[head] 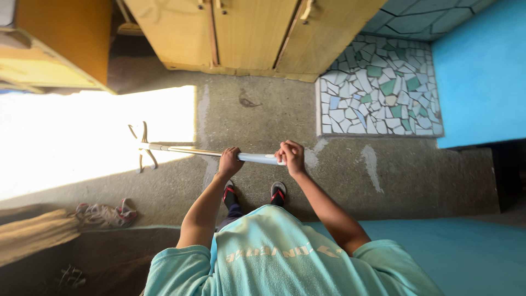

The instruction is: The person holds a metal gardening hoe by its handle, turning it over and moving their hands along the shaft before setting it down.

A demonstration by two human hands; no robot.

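Note:
A long pale metal handle (255, 158) runs level across the middle of the head view. My left hand (229, 161) grips it near its middle, and my right hand (291, 155) grips its near end. The far end of the handle reaches a bent wire-like frame head (143, 147) that rests on the grey concrete floor (263, 115), at the edge of a bright sunlit patch. My feet in red-and-black sandals (278, 192) stand just below the handle.
Wooden cupboard doors (249, 33) stand ahead. A raised step of broken-tile mosaic (379, 87) sits to the right by a blue wall (482, 71). A crumpled cloth (107, 214) lies on the floor at the left. Glaring sunlight (82, 137) washes out the left floor.

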